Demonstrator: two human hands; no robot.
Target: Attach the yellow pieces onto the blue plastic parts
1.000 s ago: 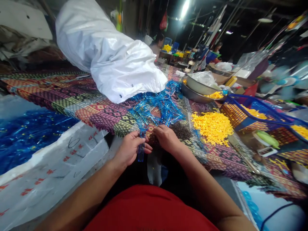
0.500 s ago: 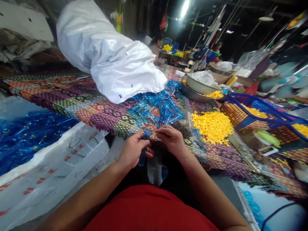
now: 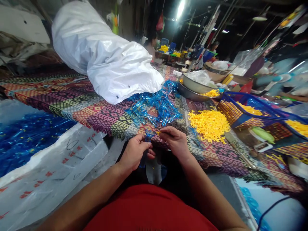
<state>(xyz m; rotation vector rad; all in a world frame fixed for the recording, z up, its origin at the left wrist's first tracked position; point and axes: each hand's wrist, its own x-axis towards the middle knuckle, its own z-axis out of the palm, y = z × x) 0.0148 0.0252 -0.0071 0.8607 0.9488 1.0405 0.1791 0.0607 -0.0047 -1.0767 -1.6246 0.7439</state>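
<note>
My left hand (image 3: 134, 152) is closed, thumb against fingers, on a clear blue plastic piece (image 3: 149, 135) whose end points toward my other hand. In a pinch of thumb and forefinger, my right hand (image 3: 176, 142) has a small yellow plastic piece (image 3: 158, 132), close to the blue one; whether the two touch I cannot tell. Just beyond my hands, a loose pile of blue plastic pieces (image 3: 166, 110) lies on the patterned cloth (image 3: 113, 117). To the right is a heap of small yellow pieces (image 3: 209, 125).
A big white sack (image 3: 125, 67) lies at the pile's far side. Metal bowls (image 3: 192, 91) and a blue basket (image 3: 231, 110) with yellow pieces stand right. At lower left, a white foam box (image 3: 79, 154) borders many blue pieces (image 3: 31, 134). People sit in the background.
The view has shifted slightly. My right fingers have drawn a little away from my left, and the yellow piece and the blue end now show between them.
</note>
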